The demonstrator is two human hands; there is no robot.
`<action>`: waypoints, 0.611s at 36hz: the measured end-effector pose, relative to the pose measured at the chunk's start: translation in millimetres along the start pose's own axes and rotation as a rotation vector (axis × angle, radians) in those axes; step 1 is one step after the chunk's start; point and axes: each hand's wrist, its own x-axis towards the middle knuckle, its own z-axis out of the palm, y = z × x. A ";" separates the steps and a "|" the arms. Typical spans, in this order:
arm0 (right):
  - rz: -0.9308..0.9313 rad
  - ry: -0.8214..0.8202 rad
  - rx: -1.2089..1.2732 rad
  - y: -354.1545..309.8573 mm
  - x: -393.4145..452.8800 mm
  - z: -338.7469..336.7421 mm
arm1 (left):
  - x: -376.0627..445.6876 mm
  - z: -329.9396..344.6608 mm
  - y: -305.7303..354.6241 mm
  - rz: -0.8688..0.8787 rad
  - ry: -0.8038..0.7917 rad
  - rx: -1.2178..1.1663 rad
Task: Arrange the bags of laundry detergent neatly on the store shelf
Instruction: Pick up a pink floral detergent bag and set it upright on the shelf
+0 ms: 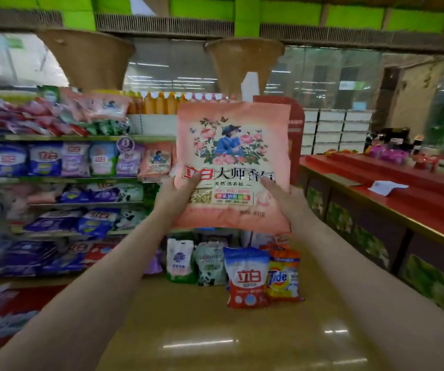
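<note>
I hold a large pink detergent bag point(232, 145) with a flower picture upright in front of me, at chest height. My left hand point(176, 192) grips its lower left edge, thumb across the front. My right hand point(282, 195) grips its lower right edge the same way. The store shelf point(63, 178) stands to the left, its tiers packed with blue, purple and pink detergent bags. A smaller pink bag of the same design point(156, 159) stands at the right end of the second tier, just left of the bag I hold.
On the floor by the shelf's end stand several bags: a white one point(180, 259), a green panda one point(210, 263), a red-and-blue one point(247, 277) and an orange Tide bag point(283, 274). A red counter point(392, 188) runs along the right. Glossy floor lies between.
</note>
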 end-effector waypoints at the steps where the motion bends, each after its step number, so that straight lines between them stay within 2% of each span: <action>1: -0.005 0.001 -0.033 2.7 11.1 2.7 | 8.4 0.6 0.1 -0.001 0.026 0.026; 9: -0.056 -0.060 -0.102 0.7 101.0 26.5 | 82.0 5.3 6.6 0.019 0.171 0.139; 15: -0.065 0.027 -0.115 18.1 151.1 52.5 | 125.7 6.3 -10.1 0.085 0.286 0.263; 17: -0.026 0.044 -0.154 25.3 168.9 62.2 | 138.8 2.9 -18.7 0.065 0.325 0.272; 22: -0.092 -0.006 -0.244 30.4 199.2 95.5 | 182.3 -18.7 -37.1 -0.039 0.358 0.304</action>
